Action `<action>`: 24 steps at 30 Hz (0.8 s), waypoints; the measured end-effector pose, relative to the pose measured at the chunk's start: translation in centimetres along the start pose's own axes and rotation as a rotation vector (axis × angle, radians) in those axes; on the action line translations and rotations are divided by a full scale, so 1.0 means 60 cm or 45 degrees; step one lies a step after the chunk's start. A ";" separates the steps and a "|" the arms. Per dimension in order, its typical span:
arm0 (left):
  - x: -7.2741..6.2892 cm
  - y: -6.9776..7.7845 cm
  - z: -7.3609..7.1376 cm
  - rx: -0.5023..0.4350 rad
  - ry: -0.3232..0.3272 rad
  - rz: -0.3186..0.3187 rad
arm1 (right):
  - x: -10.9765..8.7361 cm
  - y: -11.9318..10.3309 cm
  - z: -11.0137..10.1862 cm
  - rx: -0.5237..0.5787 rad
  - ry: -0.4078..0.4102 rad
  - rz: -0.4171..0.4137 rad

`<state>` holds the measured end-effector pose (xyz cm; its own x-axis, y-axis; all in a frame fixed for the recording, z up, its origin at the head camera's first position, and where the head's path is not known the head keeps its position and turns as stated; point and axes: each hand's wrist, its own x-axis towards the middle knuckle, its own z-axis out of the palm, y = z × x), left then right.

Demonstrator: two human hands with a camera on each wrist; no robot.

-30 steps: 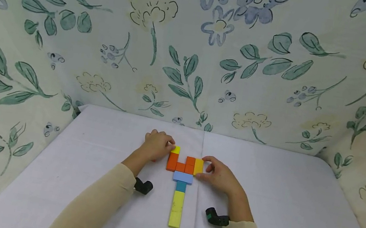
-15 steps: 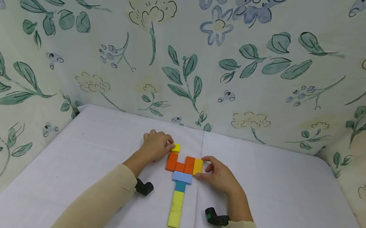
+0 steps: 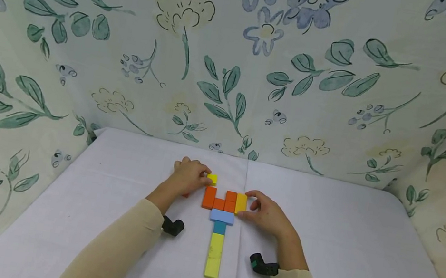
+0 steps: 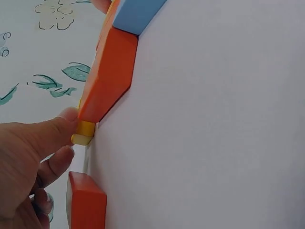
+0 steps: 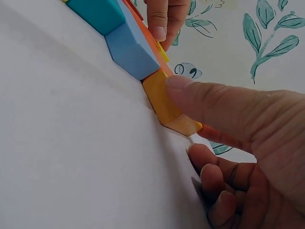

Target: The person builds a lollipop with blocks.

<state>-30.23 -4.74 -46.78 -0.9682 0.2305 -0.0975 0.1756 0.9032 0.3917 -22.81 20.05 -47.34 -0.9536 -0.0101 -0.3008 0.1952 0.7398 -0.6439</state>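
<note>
Between thumb and fingers my left hand point(image 3: 188, 178) pinches a small yellow block point(image 3: 212, 179), just past the far end of an upright orange block point(image 3: 209, 197). My right hand point(image 3: 269, 217) holds the amber block point(image 3: 241, 203) by its two ends, thumb near and forefinger far. That block lies against small orange blocks point(image 3: 230, 202) at the right of the flat arrangement. Below them come a light blue block point(image 3: 222, 216), a teal block point(image 3: 220, 227) and a long yellow-green strip point(image 3: 214, 255). In the left wrist view, a separate orange-red block point(image 4: 87, 202) stands by the left fingers.
A white cloth point(image 3: 319, 249) with a fold line covers the table. Behind it and at both sides hangs a flowered curtain point(image 3: 235, 54). Black wrist camera mounts point(image 3: 173, 226) show at both sleeves.
The left hand has shifted the yellow block slightly away and to the left, and a small gap shows between it and the orange block. The right hand stays in place.
</note>
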 end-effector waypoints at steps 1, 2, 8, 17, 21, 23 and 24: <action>0.000 -0.001 -0.001 0.016 -0.003 -0.002 | 0.000 0.000 0.000 0.002 -0.001 0.001; 0.000 -0.003 -0.002 0.029 -0.008 -0.003 | 0.000 0.000 0.000 0.003 -0.001 -0.001; -0.004 -0.009 -0.009 0.070 -0.042 -0.014 | -0.001 0.001 0.000 0.004 0.000 -0.027; -0.009 -0.012 -0.017 0.085 -0.064 -0.013 | 0.001 0.004 0.000 0.007 -0.003 -0.042; -0.009 -0.010 -0.007 0.088 0.007 -0.005 | 0.000 0.004 0.000 0.007 -0.003 -0.034; -0.010 -0.007 0.000 0.081 0.037 0.011 | 0.000 0.004 0.000 0.003 -0.004 -0.033; -0.011 -0.005 0.003 0.072 0.049 0.024 | 0.000 0.004 -0.001 0.002 -0.004 -0.033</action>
<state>-29.64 -5.10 -47.00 -0.9706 0.2342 -0.0549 0.2022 0.9182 0.3405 -22.75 20.25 -47.46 -0.9576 -0.0314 -0.2865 0.1711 0.7383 -0.6524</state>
